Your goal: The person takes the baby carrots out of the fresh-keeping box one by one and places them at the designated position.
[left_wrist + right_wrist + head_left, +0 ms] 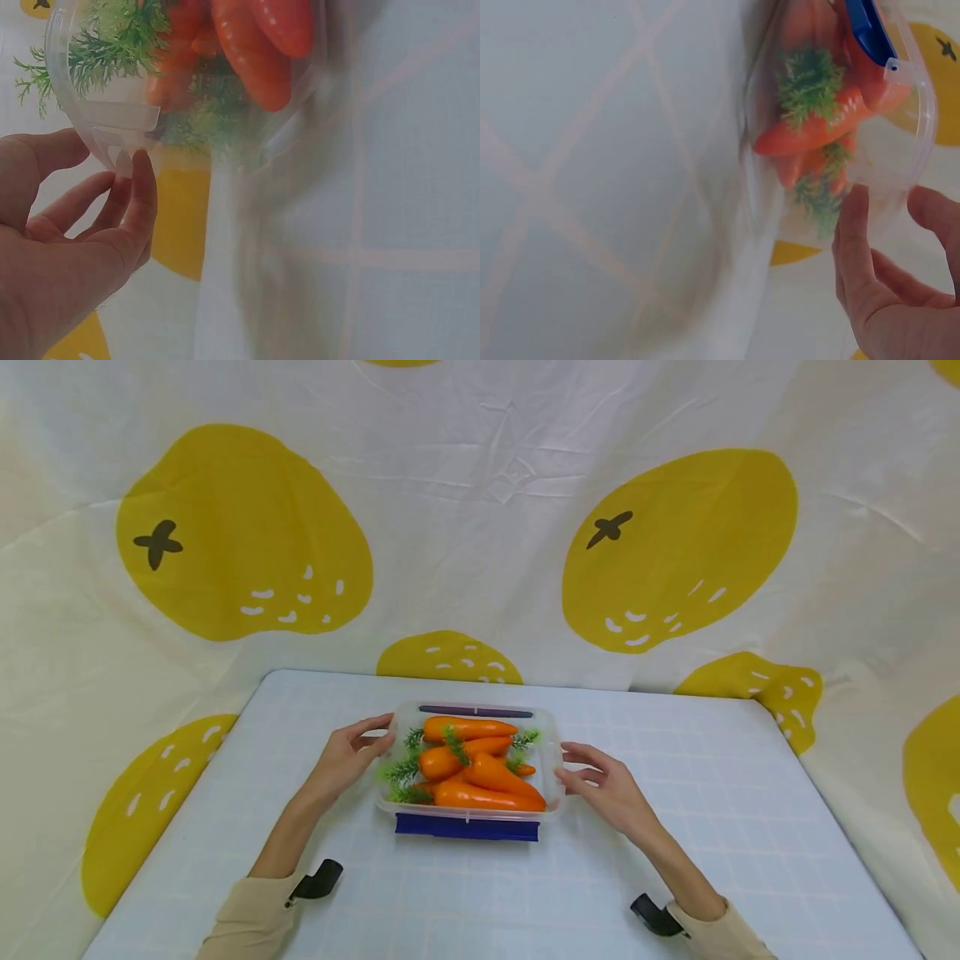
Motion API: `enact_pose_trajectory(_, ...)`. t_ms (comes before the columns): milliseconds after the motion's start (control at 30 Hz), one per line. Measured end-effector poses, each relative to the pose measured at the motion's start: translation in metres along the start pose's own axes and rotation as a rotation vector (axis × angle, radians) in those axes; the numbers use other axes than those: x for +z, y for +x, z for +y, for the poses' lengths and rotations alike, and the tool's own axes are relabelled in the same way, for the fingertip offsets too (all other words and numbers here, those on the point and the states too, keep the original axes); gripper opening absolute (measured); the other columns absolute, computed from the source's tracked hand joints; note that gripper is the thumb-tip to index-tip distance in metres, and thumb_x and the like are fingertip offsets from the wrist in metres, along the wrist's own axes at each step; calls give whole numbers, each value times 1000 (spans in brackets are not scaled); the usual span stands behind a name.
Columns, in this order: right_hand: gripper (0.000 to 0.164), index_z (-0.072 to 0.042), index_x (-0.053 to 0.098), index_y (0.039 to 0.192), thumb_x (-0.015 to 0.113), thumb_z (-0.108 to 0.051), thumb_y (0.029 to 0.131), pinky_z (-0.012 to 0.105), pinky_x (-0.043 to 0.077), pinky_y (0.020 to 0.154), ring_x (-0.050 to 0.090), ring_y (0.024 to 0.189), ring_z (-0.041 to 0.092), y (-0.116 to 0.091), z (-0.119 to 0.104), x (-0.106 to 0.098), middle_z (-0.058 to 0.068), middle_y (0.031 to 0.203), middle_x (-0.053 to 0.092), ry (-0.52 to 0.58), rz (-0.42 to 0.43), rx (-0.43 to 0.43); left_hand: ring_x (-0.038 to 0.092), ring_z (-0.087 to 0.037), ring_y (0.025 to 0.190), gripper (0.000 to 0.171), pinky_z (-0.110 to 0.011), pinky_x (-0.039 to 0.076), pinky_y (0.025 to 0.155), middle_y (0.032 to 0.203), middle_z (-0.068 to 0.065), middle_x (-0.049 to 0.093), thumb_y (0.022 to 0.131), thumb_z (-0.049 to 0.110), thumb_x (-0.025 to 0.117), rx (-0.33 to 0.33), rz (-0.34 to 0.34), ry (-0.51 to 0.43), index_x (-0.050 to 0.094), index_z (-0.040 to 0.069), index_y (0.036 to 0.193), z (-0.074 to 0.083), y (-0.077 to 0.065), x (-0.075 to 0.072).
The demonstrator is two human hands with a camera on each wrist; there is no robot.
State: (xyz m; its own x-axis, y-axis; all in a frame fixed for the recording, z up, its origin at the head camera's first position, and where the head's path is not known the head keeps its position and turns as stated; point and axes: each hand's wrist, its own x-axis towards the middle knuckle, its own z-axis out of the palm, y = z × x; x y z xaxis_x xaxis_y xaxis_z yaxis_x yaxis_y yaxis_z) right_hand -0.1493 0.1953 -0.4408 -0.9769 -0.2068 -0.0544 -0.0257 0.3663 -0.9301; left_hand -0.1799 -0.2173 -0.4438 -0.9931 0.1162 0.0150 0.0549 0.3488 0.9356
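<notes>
A clear plastic food container (555, 727) with dark blue clips stands at the middle of the table in the head view. Several orange carrots (491, 797) with green leafy tops lie inside, and some leaves poke over the rim on the left. My left hand (341, 762) holds the container's left end, thumb and fingertips pinching the edge beside a clear tab (124, 116). At the opposite end, my right hand (606, 787) grips the rim, its thumb (930, 206) at the edge and its fingers against the wall. The container's underside is hidden in the head view.
A white tabletop (675, 860) with a faint grid surrounds the container. Behind it hangs a pale cloth (465, 543) printed with yellow fruit. Black wrist cameras (318, 878) sit by both sleeves.
</notes>
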Motion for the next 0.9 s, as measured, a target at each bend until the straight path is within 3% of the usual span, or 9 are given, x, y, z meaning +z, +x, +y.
enact_pose_trajectory(167,57,-3,54,146,73,-27,98,31,59,86,70,104,34,0,-5,-3,23,139,59,-32,-16,-26,64,-35,116,53,-17,51,89,141,-22,57,103,28,66,-13,-15,-36,54,4,149,1,1,0)
enact_pose_trajectory(300,57,-2,55,144,76,-26,96,35,59,89,68,109,31,2,-9,-6,23,140,58,-129,-4,-83,60,-38,120,56,-17,52,91,142,-22,55,104,33,64,-62,-38,-57,51,6,151,2,7,-1)
enact_pose_trajectory(500,51,-1,62,135,80,-20,92,46,56,95,65,113,34,10,-22,-5,17,133,63,-243,43,-241,58,-38,122,58,-27,52,98,143,-22,53,104,35,63,-96,-56,-73,49,5,152,3,14,-2)
enact_pose_trajectory(600,45,-3,66,131,80,-17,91,46,56,93,65,111,32,14,-31,-3,12,128,66,-282,37,-316,57,-37,125,57,-37,51,104,145,-23,52,105,30,63,-93,-69,-89,48,4,153,3,15,-4)
enact_pose_trajectory(733,42,-4,66,130,79,-14,92,44,57,92,65,110,27,19,-42,1,10,124,67,-309,-26,-382,56,-36,125,55,-45,47,108,144,-24,51,104,25,64,-95,-76,-116,49,3,152,3,16,-5)
enact_pose_trajectory(900,41,-2,64,131,77,-9,93,45,57,93,66,109,30,23,-50,10,12,126,67,-332,-132,-419,57,-36,124,56,-44,47,108,144,-23,52,103,27,65,-98,-74,-122,49,4,152,3,18,-4)
